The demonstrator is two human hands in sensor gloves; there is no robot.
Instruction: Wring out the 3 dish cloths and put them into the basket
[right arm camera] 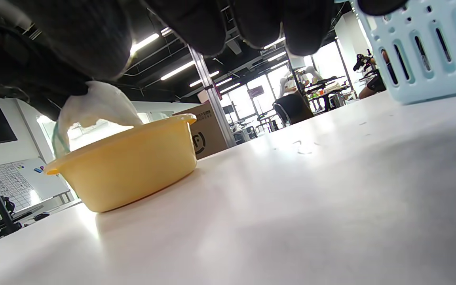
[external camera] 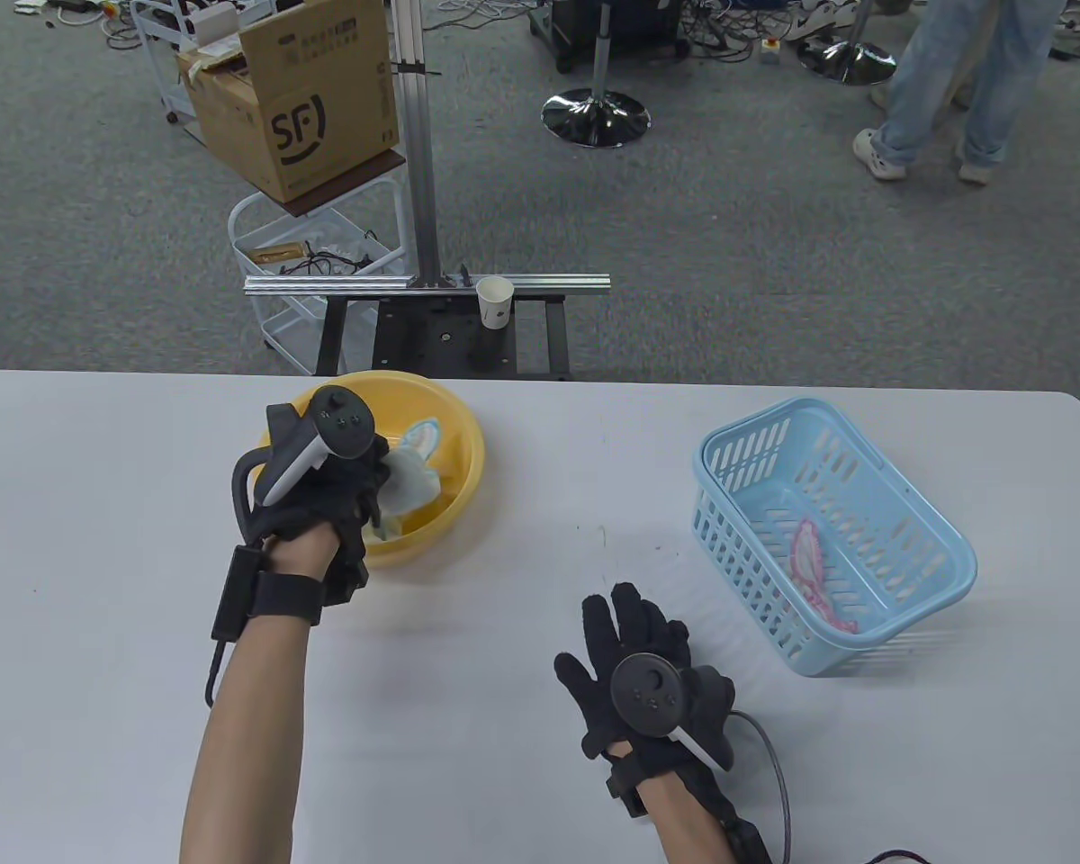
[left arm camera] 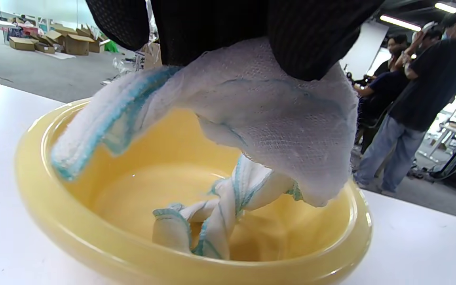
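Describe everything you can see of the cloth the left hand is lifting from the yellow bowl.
The cloth is white woven fabric with a waffle-like texture and blue-green stitched edging. The left hand grips its bunched upper part above the yellow bowl. One edged corner sticks out sideways over the bowl's rim; a twisted tail hangs down to the bowl's bottom, where water seems to pool. It looks damp. Only the hand and the bowl touch it.

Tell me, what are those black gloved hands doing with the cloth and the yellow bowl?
The left hand grips a white dish cloth with blue edging over the round yellow plastic bowl, where another blue-edged cloth lies in water. The right hand hangs open above the white table. A pink-edged cloth already lies in the light blue plastic basket.
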